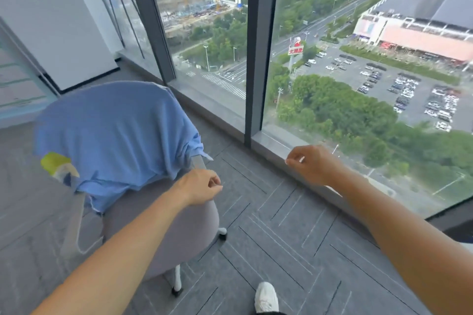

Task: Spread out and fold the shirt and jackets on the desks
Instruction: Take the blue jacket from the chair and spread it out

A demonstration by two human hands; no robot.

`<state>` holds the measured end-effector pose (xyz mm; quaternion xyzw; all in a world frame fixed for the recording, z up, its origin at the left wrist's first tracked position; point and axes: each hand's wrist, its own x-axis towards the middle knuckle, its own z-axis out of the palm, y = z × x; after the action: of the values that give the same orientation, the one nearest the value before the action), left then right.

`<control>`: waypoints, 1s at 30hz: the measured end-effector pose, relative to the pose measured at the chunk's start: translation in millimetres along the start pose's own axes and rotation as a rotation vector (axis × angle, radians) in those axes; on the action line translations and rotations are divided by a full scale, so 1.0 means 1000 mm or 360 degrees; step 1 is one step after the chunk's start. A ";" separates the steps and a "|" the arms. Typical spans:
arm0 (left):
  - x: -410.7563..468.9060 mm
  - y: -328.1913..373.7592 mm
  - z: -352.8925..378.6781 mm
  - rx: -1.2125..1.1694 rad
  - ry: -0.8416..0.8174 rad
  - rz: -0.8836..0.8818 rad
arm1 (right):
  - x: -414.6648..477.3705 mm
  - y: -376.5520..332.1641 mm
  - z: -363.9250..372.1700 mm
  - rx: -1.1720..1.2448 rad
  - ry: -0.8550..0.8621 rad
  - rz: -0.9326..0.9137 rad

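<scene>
A light blue shirt (112,135) with a yellow-green patch at its left edge hangs draped over the backrest of a grey office chair (166,233). My left hand (201,186) hovers over the chair seat just below and right of the shirt's hanging hem, fingers loosely curled, holding nothing. My right hand (311,163) is raised over the floor near the window sill, fingers loosely curled and empty, well apart from the shirt. No desk is in view.
Floor-to-ceiling windows (358,59) with dark frames run along the right and back. Grey patterned carpet (281,238) covers the floor. My white shoe (266,298) shows at the bottom. A white wall (51,20) stands at the left.
</scene>
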<state>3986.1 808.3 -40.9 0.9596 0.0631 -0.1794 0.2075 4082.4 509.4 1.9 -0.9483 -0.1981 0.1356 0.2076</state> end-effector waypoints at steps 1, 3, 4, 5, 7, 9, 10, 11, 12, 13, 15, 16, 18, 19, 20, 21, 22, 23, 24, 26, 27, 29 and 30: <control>0.023 0.008 -0.007 -0.0018 -0.0016 -0.0017 | 0.021 0.008 -0.008 0.0013 -0.0013 -0.0003; 0.066 0.022 -0.019 -0.0055 -0.0002 -0.0031 | 0.064 0.021 -0.024 0.0016 -0.0028 -0.0033; 0.087 0.028 -0.026 -0.0068 0.0015 -0.0031 | 0.085 0.027 -0.031 -0.0001 -0.0032 -0.0047; 0.105 0.031 -0.032 -0.0075 0.0027 -0.0033 | 0.106 0.031 -0.038 -0.0050 -0.0043 -0.0057; 0.138 0.035 -0.048 -0.0073 0.0038 -0.0045 | 0.148 0.034 -0.050 -0.0152 -0.0080 -0.0079; 0.170 0.029 -0.063 -0.0084 0.0052 -0.0068 | 0.194 0.034 -0.058 -0.0207 -0.0106 -0.0141; 0.186 0.024 -0.072 -0.0098 0.0070 -0.0085 | 0.218 0.033 -0.060 -0.0214 -0.0121 -0.0175; 0.203 0.017 -0.081 -0.0114 0.0092 -0.0108 | 0.243 0.030 -0.061 -0.0215 -0.0141 -0.0203; 0.221 0.008 -0.090 -0.0125 0.0127 -0.0127 | 0.269 0.026 -0.063 -0.0213 -0.0151 -0.0241; 0.239 -0.002 -0.100 -0.0126 0.0167 -0.0150 | 0.295 0.020 -0.064 -0.0206 -0.0159 -0.0282; 0.275 -0.024 -0.120 -0.0104 0.0251 -0.0184 | 0.348 0.003 -0.066 -0.0202 -0.0205 -0.0374; 0.294 -0.035 -0.130 -0.0102 0.0290 -0.0205 | 0.374 -0.008 -0.068 -0.0224 -0.0235 -0.0419; 0.326 -0.055 -0.148 -0.0116 0.0352 -0.0259 | 0.423 -0.025 -0.069 -0.0284 -0.0314 -0.0482; 0.339 -0.065 -0.157 -0.0106 0.0399 -0.0296 | 0.448 -0.037 -0.069 -0.0315 -0.0344 -0.0521; 0.351 -0.074 -0.165 -0.0090 0.0442 -0.0320 | 0.473 -0.048 -0.069 -0.0346 -0.0378 -0.0574; 0.361 -0.082 -0.173 -0.0089 0.0481 -0.0334 | 0.494 -0.057 -0.070 -0.0358 -0.0413 -0.0618; 0.370 -0.088 -0.180 -0.0077 0.0497 -0.0348 | 0.515 -0.066 -0.071 -0.0352 -0.0444 -0.0664; 0.377 -0.093 -0.187 -0.0049 0.0500 -0.0368 | 0.533 -0.076 -0.071 -0.0354 -0.0476 -0.0703; 0.383 -0.099 -0.194 -0.0016 0.0512 -0.0415 | 0.552 -0.085 -0.070 -0.0365 -0.0514 -0.0734; 0.394 -0.114 -0.210 0.0079 0.0510 -0.0512 | 0.591 -0.106 -0.064 -0.0420 -0.0581 -0.0806; 0.399 -0.122 -0.218 0.0122 0.0513 -0.0553 | 0.612 -0.116 -0.058 -0.0423 -0.0600 -0.0837; 0.408 -0.138 -0.228 0.0278 0.0552 -0.0679 | 0.651 -0.136 -0.047 -0.0428 -0.0660 -0.0926; 0.411 -0.147 -0.232 0.0406 0.0596 -0.0770 | 0.671 -0.145 -0.041 -0.0439 -0.0709 -0.0986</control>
<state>4413.0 1058.3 -50.9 0.9513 0.3032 -0.0505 0.0218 4643.4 906.7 -14.3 -0.8102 -0.5308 0.2408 0.0615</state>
